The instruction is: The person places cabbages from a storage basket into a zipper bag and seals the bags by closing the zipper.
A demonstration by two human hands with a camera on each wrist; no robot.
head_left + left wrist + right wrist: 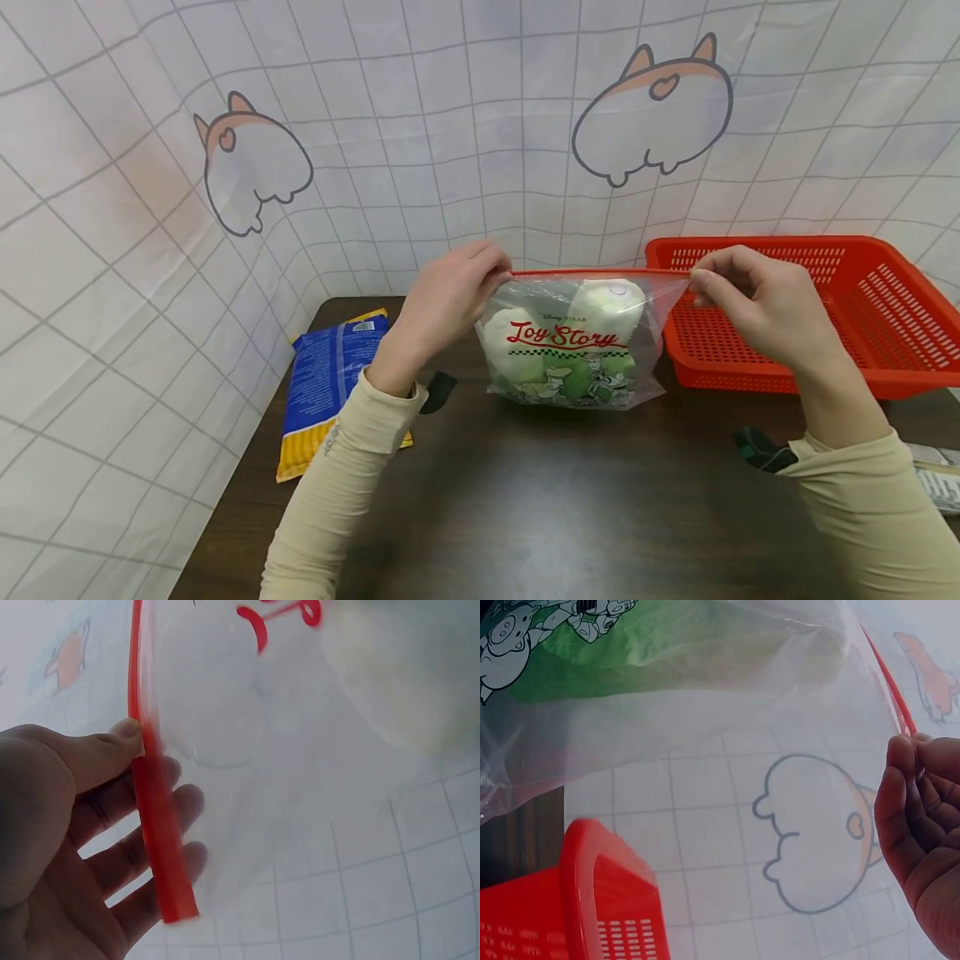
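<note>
A clear zip bag (573, 346) with a red top strip and "Toy Story" print is held upright over the dark table (517, 508). Inside it show pale, rounded pieces with green below, which look like bok choy. My left hand (457, 287) pinches the bag's left top corner; in the left wrist view the thumb lies in front of the red strip (161, 825) and the fingers behind it. At the opposite top corner, my right hand (765, 304) pinches the strip's end between thumb and forefinger. The strip is stretched straight between both hands.
A red plastic basket (780, 242) stands behind and beside the right hand. On the left lies a blue and yellow packet (326, 379), partly behind the left forearm. A printed whitish packet (937, 479) shows at the right edge. White gridded cloth (480, 125) hangs behind.
</note>
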